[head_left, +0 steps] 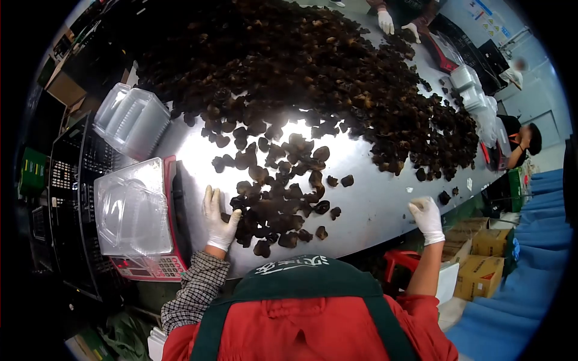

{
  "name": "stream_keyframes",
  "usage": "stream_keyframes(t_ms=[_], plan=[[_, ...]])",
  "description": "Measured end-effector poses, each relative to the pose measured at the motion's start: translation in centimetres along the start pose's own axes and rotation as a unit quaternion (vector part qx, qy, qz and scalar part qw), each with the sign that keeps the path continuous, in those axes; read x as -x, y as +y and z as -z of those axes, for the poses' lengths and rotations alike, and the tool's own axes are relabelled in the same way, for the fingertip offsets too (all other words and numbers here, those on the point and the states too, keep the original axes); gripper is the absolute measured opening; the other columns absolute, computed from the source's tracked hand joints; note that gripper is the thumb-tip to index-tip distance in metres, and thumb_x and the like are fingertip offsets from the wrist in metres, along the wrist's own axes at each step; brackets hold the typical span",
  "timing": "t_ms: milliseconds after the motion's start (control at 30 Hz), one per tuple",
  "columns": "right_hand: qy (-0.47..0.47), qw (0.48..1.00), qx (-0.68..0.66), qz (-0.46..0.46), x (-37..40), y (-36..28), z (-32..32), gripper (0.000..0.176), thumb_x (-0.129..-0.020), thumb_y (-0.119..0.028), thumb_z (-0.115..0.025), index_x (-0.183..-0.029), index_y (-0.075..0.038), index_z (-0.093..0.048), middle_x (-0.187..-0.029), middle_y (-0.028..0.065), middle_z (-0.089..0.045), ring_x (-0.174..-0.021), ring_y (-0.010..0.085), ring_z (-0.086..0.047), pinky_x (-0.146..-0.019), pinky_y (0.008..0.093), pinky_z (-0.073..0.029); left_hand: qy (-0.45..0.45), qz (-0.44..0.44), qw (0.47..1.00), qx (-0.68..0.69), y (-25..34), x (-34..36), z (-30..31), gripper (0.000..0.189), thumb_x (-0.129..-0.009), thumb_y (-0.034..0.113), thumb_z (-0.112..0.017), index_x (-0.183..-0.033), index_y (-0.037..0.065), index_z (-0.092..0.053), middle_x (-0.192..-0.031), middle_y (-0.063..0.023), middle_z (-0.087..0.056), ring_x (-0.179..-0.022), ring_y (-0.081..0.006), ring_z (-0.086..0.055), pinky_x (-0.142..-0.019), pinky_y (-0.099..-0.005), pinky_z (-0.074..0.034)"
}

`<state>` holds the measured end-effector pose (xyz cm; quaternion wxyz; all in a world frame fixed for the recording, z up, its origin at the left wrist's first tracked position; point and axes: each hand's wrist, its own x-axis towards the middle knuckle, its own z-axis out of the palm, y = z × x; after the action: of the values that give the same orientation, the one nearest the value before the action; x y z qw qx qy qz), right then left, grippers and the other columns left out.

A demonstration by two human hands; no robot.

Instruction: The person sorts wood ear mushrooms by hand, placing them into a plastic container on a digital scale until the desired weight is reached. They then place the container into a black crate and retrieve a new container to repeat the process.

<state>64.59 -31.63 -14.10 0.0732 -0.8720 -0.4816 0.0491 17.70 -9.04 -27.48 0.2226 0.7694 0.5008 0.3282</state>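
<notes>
My left hand (pixel 220 221), in a white glove, rests on the metal table with thumb and fingers apart. Its thumb side touches the edge of a loose group of dark brown wood ear mushrooms (pixel 274 207). Over the table's near edge to the right is my right hand (pixel 426 219), also gloved, its fingers curled together. Whatever may be inside those fingers is hidden. Farther back, a large heap of wood ear mushrooms (pixel 289 66) covers much of the table (pixel 361 204). Left of my left hand stands a red scale (pixel 159 268) bearing a clear plastic tray (pixel 133 207).
Stacked clear trays (pixel 132 120) stand behind the scale, beside black crates (pixel 81 204). Across the table are another person's gloved hands (pixel 386 23) near a second red scale (pixel 442 54). Cardboard boxes (pixel 478 277) and a red stool (pixel 402 262) sit below on the right.
</notes>
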Motion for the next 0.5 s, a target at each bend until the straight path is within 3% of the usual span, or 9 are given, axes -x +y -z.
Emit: stream_keyframes(t_ms=[67, 167, 200, 267, 333, 400, 467, 500], plan=[[0.038, 0.979, -0.201, 0.014, -2.0, -4.7, -1.4, 0.013, -0.079, -0.011, -0.064, -0.087, -0.001, -0.068, -0.086, 0.0146, -0.065, -0.082, 0.0302, -0.060, -0.076, 0.0366, -0.047, -0.003, 0.005, 1.000, -0.015, 0.1, 0.0, 0.3, 0.076, -0.077, 0.042, -0.069, -0.133, -0.001, -0.041, -0.142, -0.0251, -0.033, -0.129, -0.0396, -0.034, -0.107, -0.0466, -0.027], [0.017, 0.944, -0.264, 0.200, -6.1, -14.3, -4.8, 0.015, -0.082, -0.012, -0.062, -0.092, -0.002, -0.068, -0.086, 0.0135, -0.064, -0.081, 0.0284, -0.061, -0.074, 0.0351, -0.048, 0.010, 0.006, 1.000, -0.005, 0.0, 0.2, 0.1, 0.075, -0.077, 0.040, -0.070, -0.132, -0.002, -0.042, -0.142, -0.0249, -0.034, -0.128, -0.0390, -0.034, -0.107, -0.0464, -0.028], [-0.023, 0.917, -0.348, 0.192, -7.0, -17.9, -6.4, 0.017, -0.083, -0.012, -0.060, -0.095, -0.004, -0.068, -0.087, 0.0119, -0.063, -0.080, 0.0277, -0.061, -0.073, 0.0345, -0.049, 0.015, 0.006, 1.000, -0.008, -0.2, 0.3, 0.0, 0.075, -0.077, 0.040, -0.070, -0.132, -0.003, -0.042, -0.141, -0.0249, -0.034, -0.128, -0.0390, -0.034, -0.107, -0.0464, -0.028], [0.057, 0.887, -0.300, 0.347, -10.4, -23.3, -10.5, 0.017, -0.081, -0.011, -0.059, -0.096, -0.009, -0.066, -0.092, 0.0100, -0.061, -0.082, 0.0288, -0.061, -0.074, 0.0366, -0.051, 0.024, 0.009, 1.000, -0.004, -0.5, 0.3, -0.2, 0.074, -0.077, 0.040, -0.070, -0.131, -0.003, -0.042, -0.141, -0.0249, -0.035, -0.127, -0.0387, -0.036, -0.107, -0.0458, -0.028], [0.032, 0.917, -0.198, 0.344, -12.3, -27.3, -12.5, 0.018, -0.080, -0.011, -0.057, -0.097, -0.011, -0.065, -0.094, 0.0088, -0.061, -0.085, 0.0272, -0.062, -0.074, 0.0366, -0.051, 0.026, 0.008, 1.000, -0.012, -0.6, 0.4, -0.3, 0.074, -0.077, 0.039, -0.071, -0.131, -0.003, -0.043, -0.139, -0.0244, -0.037, -0.126, -0.0385, -0.037, -0.106, -0.0454, -0.029], [-0.039, 0.944, 0.001, 0.327, -14.0, -29.3, -13.9, 0.024, -0.081, -0.013, -0.054, -0.103, -0.012, -0.065, -0.098, 0.0090, -0.061, -0.087, 0.0288, -0.062, -0.077, 0.0374, -0.050, 0.029, -0.007, 0.999, -0.042, -0.7, 0.4, -0.3, 0.071, -0.077, 0.038, -0.071, -0.129, -0.003, -0.045, -0.137, -0.0235, -0.040, -0.124, -0.0389, -0.040, -0.105, -0.0449, -0.031], [-0.045, 0.939, -0.143, 0.310, -15.0, -29.0, -14.1, 0.023, -0.081, -0.015, -0.054, -0.101, -0.013, -0.066, -0.099, 0.0091, -0.062, -0.089, 0.0275, -0.062, -0.077, 0.0373, -0.051, 0.034, -0.004, 0.999, -0.038, -0.6, 0.3, -0.3, 0.070, -0.077, 0.037, -0.071, -0.128, -0.003, -0.045, -0.136, -0.0238, -0.041, -0.123, -0.0391, -0.040, -0.105, -0.0451, -0.031], [-0.025, 0.934, -0.204, 0.293, -15.6, -28.6, -14.3, 0.025, -0.080, -0.010, -0.053, -0.100, -0.012, -0.066, -0.098, 0.0102, -0.064, -0.090, 0.0256, -0.063, -0.078, 0.0351, -0.051, 0.037, -0.006, 0.999, -0.037, -0.6, 0.1, -0.3, 0.070, -0.077, 0.038, -0.070, -0.128, -0.003, -0.045, -0.136, -0.0240, -0.041, -0.123, -0.0391, -0.040, -0.105, -0.0452, -0.031]])
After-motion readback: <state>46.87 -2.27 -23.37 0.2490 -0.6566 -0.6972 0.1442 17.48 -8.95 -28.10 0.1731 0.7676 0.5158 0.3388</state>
